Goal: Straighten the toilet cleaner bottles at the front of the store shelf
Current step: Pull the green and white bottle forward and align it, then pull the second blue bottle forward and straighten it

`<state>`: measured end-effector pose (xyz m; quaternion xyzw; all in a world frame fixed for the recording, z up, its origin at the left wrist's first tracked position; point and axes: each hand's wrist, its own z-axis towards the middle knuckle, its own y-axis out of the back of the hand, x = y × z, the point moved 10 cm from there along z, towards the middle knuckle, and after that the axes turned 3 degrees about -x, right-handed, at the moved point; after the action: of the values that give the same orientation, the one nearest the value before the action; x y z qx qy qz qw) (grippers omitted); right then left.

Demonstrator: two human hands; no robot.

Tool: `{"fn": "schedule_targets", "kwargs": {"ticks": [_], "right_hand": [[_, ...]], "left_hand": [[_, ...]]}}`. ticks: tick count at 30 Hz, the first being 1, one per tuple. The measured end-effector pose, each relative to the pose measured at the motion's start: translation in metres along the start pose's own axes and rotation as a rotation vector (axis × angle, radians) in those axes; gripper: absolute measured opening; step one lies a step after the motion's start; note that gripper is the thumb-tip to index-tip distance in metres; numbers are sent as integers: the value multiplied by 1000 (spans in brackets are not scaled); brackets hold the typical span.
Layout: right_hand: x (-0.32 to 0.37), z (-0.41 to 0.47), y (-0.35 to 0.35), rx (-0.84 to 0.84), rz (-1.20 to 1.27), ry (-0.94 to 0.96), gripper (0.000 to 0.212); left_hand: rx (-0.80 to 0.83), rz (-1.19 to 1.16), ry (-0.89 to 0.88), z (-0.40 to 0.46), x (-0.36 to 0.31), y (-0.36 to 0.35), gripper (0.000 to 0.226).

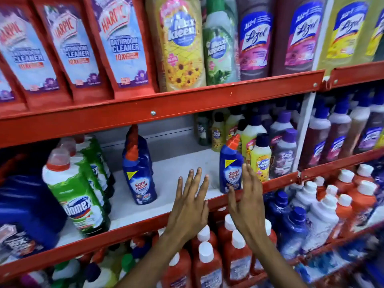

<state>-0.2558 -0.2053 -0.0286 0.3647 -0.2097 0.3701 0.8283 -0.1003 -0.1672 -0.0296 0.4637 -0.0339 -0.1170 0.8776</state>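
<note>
Both hands flat and open, empty, above the red shelf lip (216, 201): left hand (188, 204) over bare shelf, right hand (248, 201) just beside the right blue bottle (230, 167), thumb near its base. Left blue bottle (138, 175) upright, well apart, beside green Domex (76, 196).

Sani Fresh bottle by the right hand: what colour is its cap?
Red-orange cap on a blue Sani Fresh bottle, seen in the head view.
</note>
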Motion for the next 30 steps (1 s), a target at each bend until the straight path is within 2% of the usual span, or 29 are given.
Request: {"fn": "schedule_targets", "kwargs": {"ticks": [4,7,11,15,23,30], "right_hand": [[-28,18,-6,142,196,-108,63],[-29,30,-7,192,294,-106,54],[-41,40,-14,220,335,-168,40],[-28,36,-16,206,373,-147,34],[70,0,-56,296,582,-81,33],[139,-36,-113,425,632,-32,31]], "left_hand": [[83,-361,232,29,-6,-27,67],[9,-581,383,43,-5,-35,54],[-50,-755,558,47,-1,-38,35],[-203,-790,613,35,13,-19,23],[-469,-702,579,-40,74,60,27],[-551,-548,703,-103,139,94,27]]}}
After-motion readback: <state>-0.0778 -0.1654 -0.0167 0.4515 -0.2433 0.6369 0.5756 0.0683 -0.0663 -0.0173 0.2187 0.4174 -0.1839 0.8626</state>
